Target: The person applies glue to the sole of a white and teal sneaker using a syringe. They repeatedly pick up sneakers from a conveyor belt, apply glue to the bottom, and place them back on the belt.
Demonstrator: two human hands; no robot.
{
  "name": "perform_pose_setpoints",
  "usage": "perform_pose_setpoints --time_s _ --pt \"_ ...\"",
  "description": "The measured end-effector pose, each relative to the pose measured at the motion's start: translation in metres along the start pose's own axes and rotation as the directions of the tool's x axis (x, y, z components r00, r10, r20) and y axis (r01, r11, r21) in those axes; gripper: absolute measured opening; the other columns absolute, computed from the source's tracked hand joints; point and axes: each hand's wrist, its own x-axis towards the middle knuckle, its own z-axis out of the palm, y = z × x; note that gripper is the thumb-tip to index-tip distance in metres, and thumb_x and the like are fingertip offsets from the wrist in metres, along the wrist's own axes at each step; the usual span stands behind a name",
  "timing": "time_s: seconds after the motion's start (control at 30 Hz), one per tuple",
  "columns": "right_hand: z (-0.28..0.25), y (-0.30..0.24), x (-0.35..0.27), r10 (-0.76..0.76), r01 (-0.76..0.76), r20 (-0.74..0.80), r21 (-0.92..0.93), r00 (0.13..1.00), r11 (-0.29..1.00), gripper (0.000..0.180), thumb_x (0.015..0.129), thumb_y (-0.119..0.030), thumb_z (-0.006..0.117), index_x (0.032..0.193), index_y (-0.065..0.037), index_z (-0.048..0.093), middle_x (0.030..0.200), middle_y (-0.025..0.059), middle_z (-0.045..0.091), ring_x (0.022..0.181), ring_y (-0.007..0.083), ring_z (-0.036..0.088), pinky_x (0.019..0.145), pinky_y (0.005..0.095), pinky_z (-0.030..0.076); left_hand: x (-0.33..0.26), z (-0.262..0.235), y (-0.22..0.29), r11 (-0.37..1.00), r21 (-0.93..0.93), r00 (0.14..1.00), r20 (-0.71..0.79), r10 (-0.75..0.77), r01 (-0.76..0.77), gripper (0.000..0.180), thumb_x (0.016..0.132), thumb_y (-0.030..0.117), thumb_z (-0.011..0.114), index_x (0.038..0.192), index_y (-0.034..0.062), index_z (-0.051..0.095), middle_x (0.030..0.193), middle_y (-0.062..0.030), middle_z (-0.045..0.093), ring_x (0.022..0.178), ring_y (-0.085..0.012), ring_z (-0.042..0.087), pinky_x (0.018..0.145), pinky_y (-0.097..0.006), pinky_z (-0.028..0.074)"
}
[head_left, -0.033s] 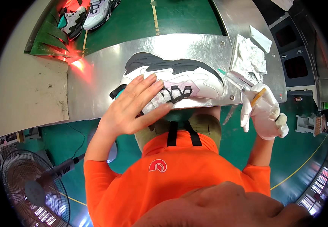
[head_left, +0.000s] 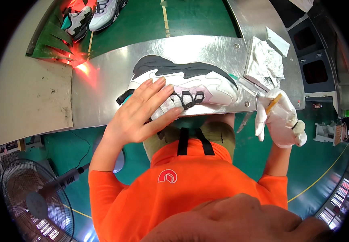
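Observation:
A white sneaker [head_left: 219, 90] with lilac panels, black laces and a dark sole lies on its side on the metal bench top, toe to the right. My bare left hand [head_left: 136, 111] rests flat across its upper near the heel, fingers stretched and thumb by the laces. In a white glove, my right hand [head_left: 279, 117] is closed around a clear syringe [head_left: 249, 85] with a teal tip. That tip is at the toe end of the sole; whether it touches, I cannot tell. A thin yellow stick [head_left: 273, 103] also sits in the gloved fingers.
Crumpled white cloth [head_left: 265, 60] lies on a pad right of the shoe. Beyond the metal bench [head_left: 102, 88] runs a green conveyor belt [head_left: 194, 18] carrying more sneakers [head_left: 104, 14] near a red-lit opening with green flaps. A fan [head_left: 37, 203] stands at lower left.
The syringe has shifted slightly left, bringing its teal tip closer to the sneaker's toe. My left hand stays almost in place on the shoe.

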Motion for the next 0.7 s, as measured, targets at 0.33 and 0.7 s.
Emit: perform_pose_setpoints --time_s 0.33,0.7 --pt "0.005 0.0 0.022 0.091 -0.093 -0.044 -0.038 0.995 0.995 0.111 0.047 -0.052 0.084 0.127 0.013 0.04 0.09 0.0233 0.063 0.066 0.0282 0.068 0.048 0.0314 0.055 0.004 -0.006 0.002 0.999 0.04 0.998 0.056 0.011 -0.014 0.035 0.08 0.011 0.071 0.114 0.0116 0.068 0.127 -0.0192 0.061 0.118 -0.0351 0.06 0.1 -0.049 0.05" --pt "-0.004 -0.02 0.026 0.253 -0.254 -0.033 -0.051 0.967 0.966 0.11 0.046 -0.05 0.088 0.124 0.014 0.045 0.088 0.0224 0.063 0.063 0.0251 0.068 0.046 0.0292 0.055 0.022 -0.007 -0.001 0.995 -0.019 0.994 0.056 -0.093 0.094 0.045 0.073 0.007 0.072 0.118 0.0024 0.064 0.124 -0.0176 0.063 0.103 -0.0313 0.064 0.084 -0.041 0.055"
